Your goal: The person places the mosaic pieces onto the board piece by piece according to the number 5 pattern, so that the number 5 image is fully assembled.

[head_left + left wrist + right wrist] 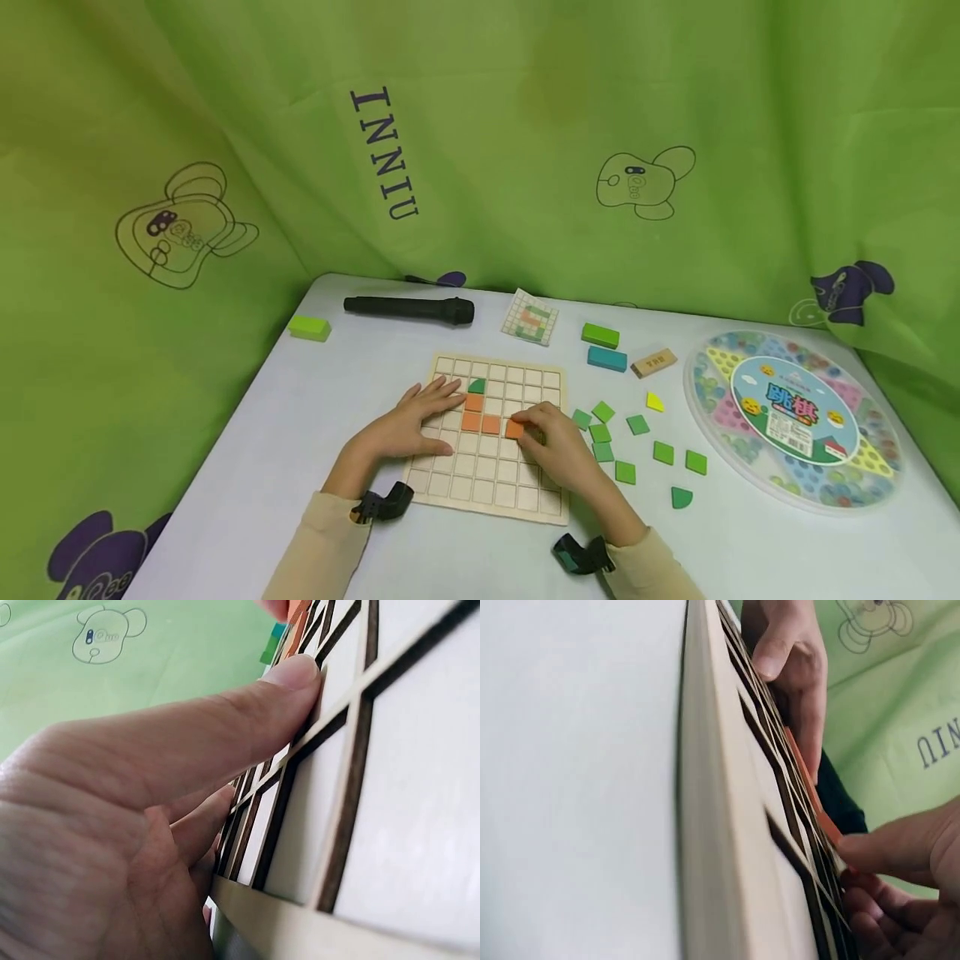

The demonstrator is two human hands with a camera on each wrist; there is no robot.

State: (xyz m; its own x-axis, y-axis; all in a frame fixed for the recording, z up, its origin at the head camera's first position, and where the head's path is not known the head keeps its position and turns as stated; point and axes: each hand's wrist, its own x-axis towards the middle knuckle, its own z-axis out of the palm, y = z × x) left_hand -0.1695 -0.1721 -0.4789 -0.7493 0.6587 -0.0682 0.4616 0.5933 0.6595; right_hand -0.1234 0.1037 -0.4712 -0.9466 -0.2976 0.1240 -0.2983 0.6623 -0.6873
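Pale wooden grid board lies flat on the white table, in front of the person.

Left hand: flat on the board's left half, fingers straight and spread, pressing down, grasping nothing. Left wrist view shows the thumb laid along the grid lines.

Right hand: on the board's right half, fingertips pinching a square orange tile at its right edge. The tile sits tilted, not quite down in its cell. Right wrist view shows the fingertips against the tile's orange edge.

On the board: three more orange square tiles forming an L just left of the held one; a green quarter-round tile directly above the L.

Right of the board: loose green square tiles scattered, one yellow piece among them; farther right, a round Chinese-checkers box.

Behind the board: black cylindrical microphone, small printed pattern card, green, teal and plain wooden blocks.
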